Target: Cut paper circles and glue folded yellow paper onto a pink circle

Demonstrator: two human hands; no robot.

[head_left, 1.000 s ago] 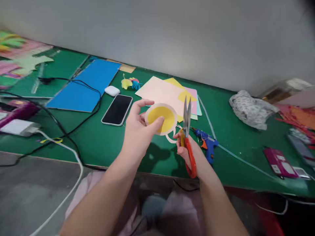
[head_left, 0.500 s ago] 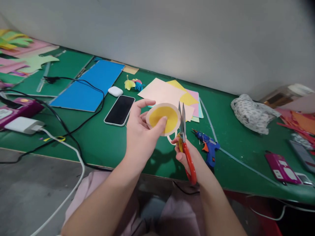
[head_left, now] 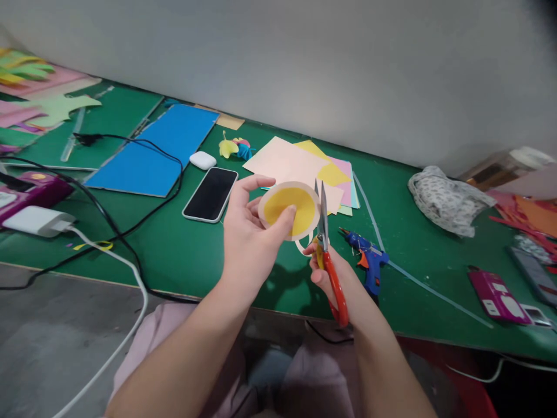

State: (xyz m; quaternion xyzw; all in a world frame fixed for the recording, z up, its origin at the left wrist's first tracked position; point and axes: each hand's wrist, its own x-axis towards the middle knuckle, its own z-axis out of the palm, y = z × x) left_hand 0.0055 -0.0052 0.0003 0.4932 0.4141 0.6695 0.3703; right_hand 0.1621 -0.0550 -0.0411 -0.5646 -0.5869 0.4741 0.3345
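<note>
Green tabletop [head_left: 426,249] beneath disc [head_left: 282,198] in left hand [head_left: 249,235], scissors [head_left: 322,239] in right hand [head_left: 342,271].

From here I see the right hand [head_left: 343,271] has brought the scissors [head_left: 326,258], clear of the yellow-centred disc [head_left: 292,198] a second ago, up to its right-hand rim.

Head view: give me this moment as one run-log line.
left grip: holds disc | right grip: holds scissors | blades: parted, at disc's edge | glue gun: right of scissors | phone: left of disc
</note>
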